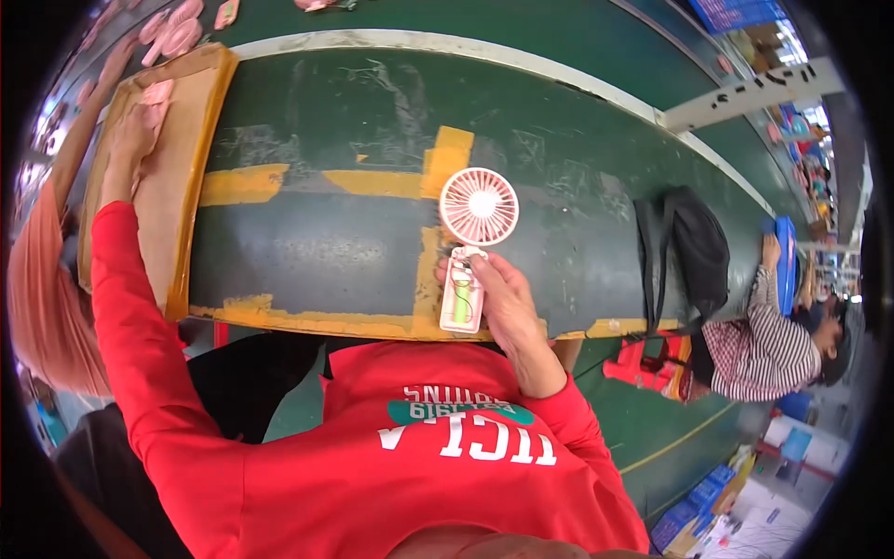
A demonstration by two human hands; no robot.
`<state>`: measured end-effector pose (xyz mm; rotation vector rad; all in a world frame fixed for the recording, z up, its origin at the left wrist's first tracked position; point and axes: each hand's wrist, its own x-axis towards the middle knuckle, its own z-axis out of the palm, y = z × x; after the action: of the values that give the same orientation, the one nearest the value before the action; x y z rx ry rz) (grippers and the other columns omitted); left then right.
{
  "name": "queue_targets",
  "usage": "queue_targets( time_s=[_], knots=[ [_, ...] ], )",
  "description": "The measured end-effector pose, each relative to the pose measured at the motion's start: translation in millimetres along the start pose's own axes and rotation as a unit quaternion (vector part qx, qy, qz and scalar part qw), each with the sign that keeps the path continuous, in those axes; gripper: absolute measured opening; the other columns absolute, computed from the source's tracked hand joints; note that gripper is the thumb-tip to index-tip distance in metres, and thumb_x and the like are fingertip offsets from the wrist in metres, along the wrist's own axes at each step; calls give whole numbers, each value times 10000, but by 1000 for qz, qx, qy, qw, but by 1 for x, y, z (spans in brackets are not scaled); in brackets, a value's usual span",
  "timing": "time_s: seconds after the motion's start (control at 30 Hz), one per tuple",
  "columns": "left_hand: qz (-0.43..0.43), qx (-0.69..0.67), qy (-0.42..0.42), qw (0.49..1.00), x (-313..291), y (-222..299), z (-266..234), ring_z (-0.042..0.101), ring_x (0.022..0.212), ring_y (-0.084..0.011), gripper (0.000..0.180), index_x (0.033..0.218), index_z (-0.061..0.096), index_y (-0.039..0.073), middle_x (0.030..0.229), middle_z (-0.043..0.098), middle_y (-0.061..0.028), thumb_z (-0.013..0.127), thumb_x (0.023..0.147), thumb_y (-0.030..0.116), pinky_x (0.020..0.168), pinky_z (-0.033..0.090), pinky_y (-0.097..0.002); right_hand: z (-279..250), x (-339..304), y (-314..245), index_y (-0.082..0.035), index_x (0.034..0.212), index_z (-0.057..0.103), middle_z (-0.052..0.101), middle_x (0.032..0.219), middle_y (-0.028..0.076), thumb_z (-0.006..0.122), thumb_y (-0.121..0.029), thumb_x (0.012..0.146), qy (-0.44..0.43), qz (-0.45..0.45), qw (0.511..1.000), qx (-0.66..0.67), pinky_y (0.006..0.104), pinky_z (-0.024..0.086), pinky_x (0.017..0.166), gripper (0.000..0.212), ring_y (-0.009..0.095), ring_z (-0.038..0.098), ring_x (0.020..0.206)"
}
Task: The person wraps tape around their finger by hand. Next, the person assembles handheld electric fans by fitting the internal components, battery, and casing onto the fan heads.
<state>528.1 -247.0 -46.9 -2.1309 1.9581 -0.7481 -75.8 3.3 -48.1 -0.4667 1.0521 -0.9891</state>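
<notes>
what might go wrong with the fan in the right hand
The open handle in the right hand bares a green cell, which might be knocked loose. With the left hand away at a pink part in the tray, one hand alone steadies the handle, so it could slip.

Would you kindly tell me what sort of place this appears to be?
Probably a factory or workshop assembling small fans: a pale pink fan with its handle open, a long green workbench, and a striped-sleeved co-worker nearby.

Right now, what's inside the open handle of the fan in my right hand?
A green cylinder and thin wiring show inside the handle; your right hand covers its upper right, hiding anything beneath.
</notes>
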Motion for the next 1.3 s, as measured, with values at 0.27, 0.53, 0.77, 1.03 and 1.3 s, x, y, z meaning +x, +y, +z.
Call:
queue_targets(
  time_s=[0.27,0.53,0.77,1.03,1.3],
  knots=[
    [6,-34,-96,995,18,11,0,482,1160,-328,464,1258,487,104,1263,492,-201,520,829,278,957,398,-396,-7,-1,3,46,1134,495,609,1069,182,472,-191,944,5,4,1000,19,323,528,816,305,233,621,979],
    [-36,-383,204,900,-6,79,-125,631,843,-199,533,1207,495,40,993,630,-165,588,837,412,689,490,-309,-4,-2,4,38,1126,500,611,1065,183,478,-208,942,-26,7,1000,1,329,538,794,308,232,624,967],
    [-99,-761,-115,630,-148,294,-227,520,472,-78,354,736,497,15,621,583,-57,660,819,318,406,416,-223,-8,2,10,28,1120,492,619,1044,171,486,-218,939,-14,-23,999,34,320,536,786,306,223,630,943],
    [-27,-439,-117,890,-226,314,-255,618,793,-317,340,1059,522,-27,993,590,-203,611,822,200,685,488,-397,-11,4,13,21,1109,493,626,1019,153,476,-224,946,-26,-38,998,37,303,529,768,295,205,632,925],
    [306,-402,-79,859,-229,285,-252,474,1106,-347,501,1169,507,14,1202,494,-160,607,680,-30,925,398,-405,-13,3,13,23,1112,490,624,1022,146,481,-229,945,-29,-28,998,49,307,523,783,302,198,630,921]
  ],
)
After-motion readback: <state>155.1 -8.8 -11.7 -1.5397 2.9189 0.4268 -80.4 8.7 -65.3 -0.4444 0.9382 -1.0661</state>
